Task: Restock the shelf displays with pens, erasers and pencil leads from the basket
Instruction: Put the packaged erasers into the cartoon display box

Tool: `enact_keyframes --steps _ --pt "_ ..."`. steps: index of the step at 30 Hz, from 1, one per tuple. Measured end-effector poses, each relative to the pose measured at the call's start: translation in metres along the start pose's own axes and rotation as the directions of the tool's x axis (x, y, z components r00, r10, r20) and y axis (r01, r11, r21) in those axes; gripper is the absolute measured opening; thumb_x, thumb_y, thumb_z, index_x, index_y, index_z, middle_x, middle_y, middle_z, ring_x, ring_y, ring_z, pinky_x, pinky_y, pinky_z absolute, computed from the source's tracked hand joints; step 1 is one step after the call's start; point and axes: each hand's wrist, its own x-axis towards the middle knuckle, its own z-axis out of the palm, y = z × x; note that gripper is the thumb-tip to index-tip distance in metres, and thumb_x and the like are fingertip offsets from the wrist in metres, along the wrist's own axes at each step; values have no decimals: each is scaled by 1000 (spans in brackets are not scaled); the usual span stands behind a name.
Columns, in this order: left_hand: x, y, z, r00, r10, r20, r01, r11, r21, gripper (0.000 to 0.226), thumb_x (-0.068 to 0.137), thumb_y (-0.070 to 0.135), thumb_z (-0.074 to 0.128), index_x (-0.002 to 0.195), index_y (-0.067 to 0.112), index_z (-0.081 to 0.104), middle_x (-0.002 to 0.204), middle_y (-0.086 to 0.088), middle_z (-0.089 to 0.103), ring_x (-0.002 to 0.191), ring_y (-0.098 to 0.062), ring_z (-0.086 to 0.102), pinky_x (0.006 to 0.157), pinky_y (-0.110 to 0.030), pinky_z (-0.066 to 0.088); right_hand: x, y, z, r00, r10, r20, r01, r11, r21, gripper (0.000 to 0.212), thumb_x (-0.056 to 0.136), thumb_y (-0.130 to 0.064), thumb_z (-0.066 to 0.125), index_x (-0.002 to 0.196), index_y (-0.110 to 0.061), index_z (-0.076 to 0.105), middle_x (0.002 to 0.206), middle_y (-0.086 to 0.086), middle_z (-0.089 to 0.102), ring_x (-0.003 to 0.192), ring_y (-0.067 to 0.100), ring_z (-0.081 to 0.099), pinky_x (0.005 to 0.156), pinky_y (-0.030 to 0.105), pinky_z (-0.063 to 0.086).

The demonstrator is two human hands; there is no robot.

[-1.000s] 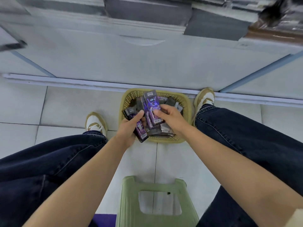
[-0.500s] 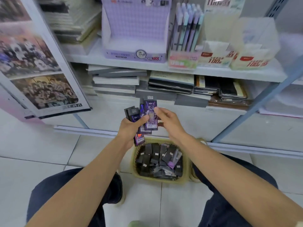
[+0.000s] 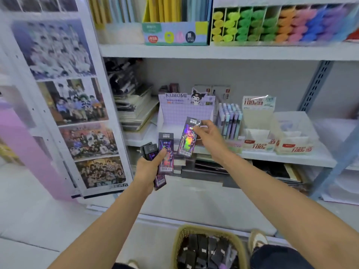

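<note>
The right hand (image 3: 209,138) pinches one shiny packet (image 3: 186,144) by its top, just in front of the Kuromi display box (image 3: 186,111). The grip of the left hand (image 3: 146,169) is clamped on a loose fan of packets (image 3: 166,144); some could slip out and fall.

The pack (image 3: 186,141) between the right fingers (image 3: 200,131) is shining purple and rainbow; the bunch (image 3: 166,145) under the left thumb (image 3: 161,155) is looking purple and black.

left hand (image 3: 148,168): raised, fingers curled | right hand (image 3: 209,137): forward, fingers pinching
</note>
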Motion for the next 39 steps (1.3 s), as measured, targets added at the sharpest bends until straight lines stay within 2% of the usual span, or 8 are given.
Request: enact_keyframes --steps 6,10,14,19,25,30,36,39 --pt "27 24 -23 992 23 -126 -18 999 42 46 80 30 77 108 -4 64 89 -19 71 71 -30 67 73 -46 58 35 9 26 994 35 104 -4 958 -287 21 101 -18 46 117 -5 42 120 16 61 101 31 61 87 42 51" --pt "43 31 -29 989 27 -148 -26 1000 11 54 79 32 78 114 -6 60 99 -24 71 84 -38 70 80 -54 57 49 19 33 990 -9 142 82 855 -511 26 101 -22 48 117 -1 45 99 6 56 88 21 53 69 28 42" --pt "55 30 -26 992 17 -124 -21 999 -29 29 83 29 74 100 7 68 85 -12 75 65 -23 72 67 -40 59 48 26 27 969 86 233 72 801 -594 19 101 -23 47 108 -6 43 90 12 61 76 21 55 59 28 39" --pt "67 32 -19 995 -21 -96 17 999 -35 26 84 33 73 95 10 68 72 -4 75 59 -18 71 47 -26 53 44 23 17 951 61 304 81 897 -434 18 99 -23 51 110 -9 47 108 13 68 89 19 64 71 28 49" --pt "86 36 -15 996 -14 -87 11 999 -33 23 84 31 73 93 10 68 79 -8 75 61 -19 72 50 -26 54 82 1 28 979 -201 20 202 976 -87 14 99 -11 50 111 -9 43 111 16 66 91 17 67 72 22 56" --pt "100 37 -13 999 -31 -40 28 997 -74 25 86 25 71 102 7 68 82 -8 75 64 -19 72 50 -27 55 96 20 42 963 -270 22 264 917 -300 15 98 -9 50 112 -7 43 101 18 69 89 33 67 82 54 52" --pt "104 26 -14 997 -73 -36 73 997 -5 29 84 28 73 102 5 68 84 -12 75 65 -23 71 61 -32 56 99 21 31 947 -289 137 320 839 -440 14 98 -8 49 108 -15 41 96 15 70 76 29 64 59 32 45" --pt "104 21 -17 996 -52 -70 51 998 -21 27 84 27 73 100 5 68 85 -13 74 62 -22 70 58 -31 56 100 15 28 941 -294 169 339 838 -428 14 98 -9 51 109 -13 44 98 12 70 81 26 67 66 33 51"
